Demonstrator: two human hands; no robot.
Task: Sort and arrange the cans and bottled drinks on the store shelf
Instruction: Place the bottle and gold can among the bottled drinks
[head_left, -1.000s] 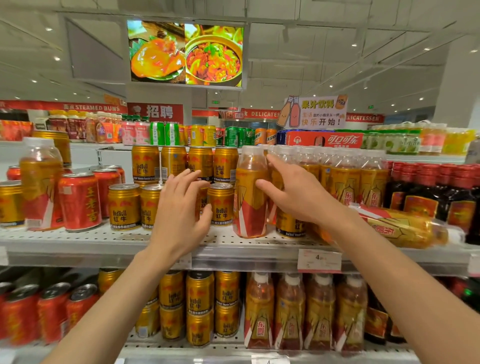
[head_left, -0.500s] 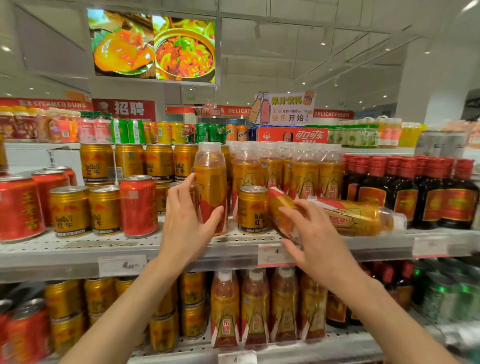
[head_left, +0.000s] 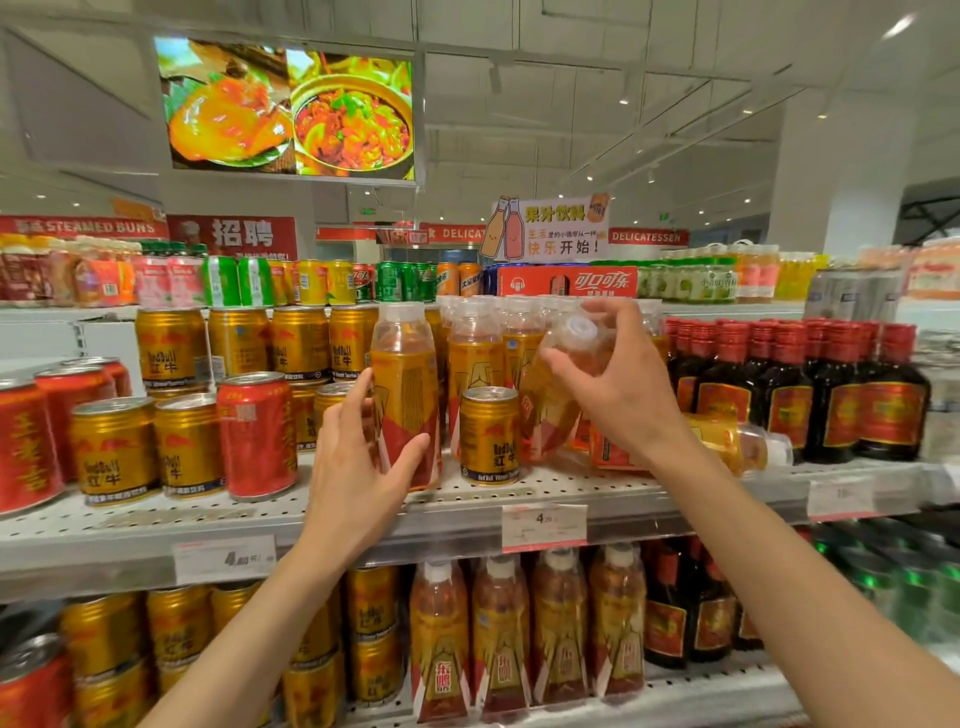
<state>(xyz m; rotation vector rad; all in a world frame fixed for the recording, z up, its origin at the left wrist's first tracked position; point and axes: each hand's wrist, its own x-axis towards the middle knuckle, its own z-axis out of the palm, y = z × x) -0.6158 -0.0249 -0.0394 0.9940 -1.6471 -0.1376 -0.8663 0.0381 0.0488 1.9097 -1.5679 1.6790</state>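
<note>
On the upper shelf (head_left: 363, 525) my left hand (head_left: 358, 457) grips the lower part of an upright yellow-and-red labelled bottle (head_left: 402, 384). My right hand (head_left: 618, 384) holds a second such bottle (head_left: 563, 379) tilted, its white cap toward me, above the shelf. A gold Red Bull can (head_left: 489, 435) stands alone between my hands. Another bottle (head_left: 727, 441) lies on its side behind my right wrist. A row of like bottles (head_left: 483, 343) stands behind.
Gold cans (head_left: 234, 348) and red cans (head_left: 257, 431) fill the shelf's left side; dark red-capped bottles (head_left: 831, 389) stand on the right. The lower shelf (head_left: 701, 696) holds more gold cans, bottles and dark bottles. Price tags (head_left: 544, 526) hang on the shelf edge.
My right hand has lifted a lying bottle off the shelf and tilted it upward. My left hand keeps its grip on the upright bottle. The view has shifted slightly.
</note>
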